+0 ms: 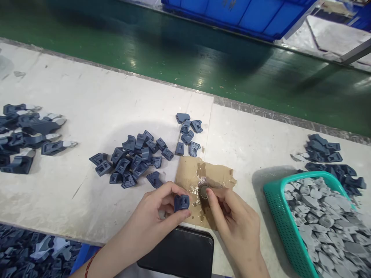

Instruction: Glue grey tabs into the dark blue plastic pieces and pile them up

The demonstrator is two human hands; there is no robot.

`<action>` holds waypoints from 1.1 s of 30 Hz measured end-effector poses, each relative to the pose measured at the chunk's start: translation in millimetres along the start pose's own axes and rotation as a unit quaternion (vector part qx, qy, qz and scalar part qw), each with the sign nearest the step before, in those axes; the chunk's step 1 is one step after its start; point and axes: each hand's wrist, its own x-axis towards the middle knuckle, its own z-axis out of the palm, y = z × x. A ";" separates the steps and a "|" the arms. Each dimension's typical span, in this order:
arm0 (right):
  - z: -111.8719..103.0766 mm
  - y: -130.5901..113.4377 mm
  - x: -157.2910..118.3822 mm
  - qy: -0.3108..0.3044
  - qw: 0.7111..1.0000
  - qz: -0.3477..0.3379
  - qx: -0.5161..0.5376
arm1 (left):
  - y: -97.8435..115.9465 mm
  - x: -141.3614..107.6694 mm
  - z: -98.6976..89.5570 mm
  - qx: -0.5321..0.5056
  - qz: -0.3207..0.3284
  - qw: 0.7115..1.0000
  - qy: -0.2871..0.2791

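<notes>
Two pinch grips: left hand (156, 218), blue part (181, 203); right hand (236, 218), round cap (204, 191); we judge wet-looking sheet (186, 172) could cause slips.

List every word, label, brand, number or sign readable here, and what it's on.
No readable text.
Dark marks on the blue bin, at the picture's top edge: too blurred to read.
No lettering can be made out on the dark blue part in the left hand or the black screen below.
</notes>
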 end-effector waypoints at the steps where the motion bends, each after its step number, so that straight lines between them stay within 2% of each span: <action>1: -0.1 -0.3 0.0 0.001 1.000 -0.003 -0.004 | -1.1 0.9 0.8 0.015 0.006 1.000 0.008; 4: 0.9 0.0 -0.5 0.007 1.000 0.001 -0.011 | -3.2 3.2 1.3 0.066 0.045 0.997 0.019; 8: 2.3 1.7 -2.7 0.007 1.000 0.022 0.006 | -3.4 3.1 -0.5 0.095 0.076 0.993 0.004; 12: 0.1 -0.7 -5.2 0.025 0.994 0.085 0.062 | -1.1 0.8 -0.1 0.110 0.084 0.990 -0.017; 15: -2.2 -5.0 -6.0 0.057 0.974 0.162 0.147 | 1.7 1.0 1.2 0.122 0.094 0.988 -0.035; 19: 0.1 -10.3 -7.5 0.031 0.933 0.211 0.289 | 2.6 2.9 2.7 0.131 0.090 0.986 -0.051; 22: 5.5 -15.1 -9.3 0.008 0.911 0.224 0.345 | 0.8 2.9 3.3 0.141 0.093 0.984 -0.057; 25: 9.8 -21.0 -10.1 0.007 0.902 0.241 0.358 | -0.1 1.7 4.2 0.148 0.097 0.983 -0.057; 29: 11.7 -24.2 -9.5 0.010 0.908 0.240 0.344 | 0.5 1.4 4.9 0.152 0.099 0.982 -0.057; 33: 12.5 -18.0 -10.5 -0.020 0.920 0.203 0.335 | 0.1 2.3 4.2 0.152 0.103 0.981 -0.061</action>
